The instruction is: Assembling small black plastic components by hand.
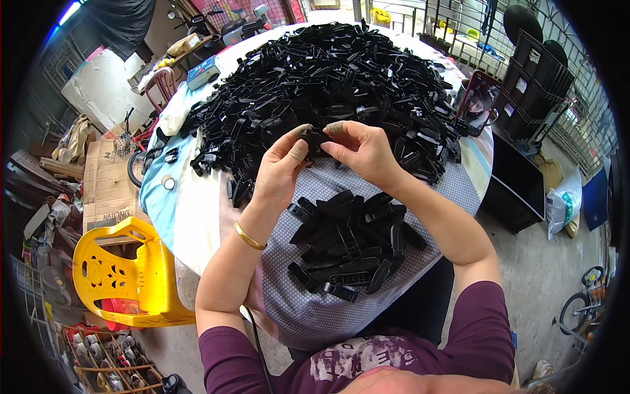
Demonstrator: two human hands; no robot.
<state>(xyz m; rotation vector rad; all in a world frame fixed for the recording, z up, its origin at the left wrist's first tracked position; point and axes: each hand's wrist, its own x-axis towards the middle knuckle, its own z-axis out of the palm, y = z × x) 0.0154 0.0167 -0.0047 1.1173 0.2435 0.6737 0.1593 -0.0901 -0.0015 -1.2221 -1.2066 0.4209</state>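
Note:
My left hand (281, 172) and my right hand (359, 148) meet above the near edge of a round table (190, 210), both pinching one small black plastic part (317, 138) between taped fingertips. A gold bangle sits on my left wrist. Behind the hands a big heap of black plastic parts (328, 79) covers most of the tabletop. Below the hands, a smaller pile of long black parts (351, 243) lies on a dotted grey cloth (315, 308) that hangs over the table edge toward my lap.
A yellow plastic chair (125, 276) stands at the left, with cardboard (105, 180) and clutter behind it. A phone (477, 102) leans upright at the table's right edge. Black crates (535, 79) are stacked at the right. A bicycle (581, 305) stands at lower right.

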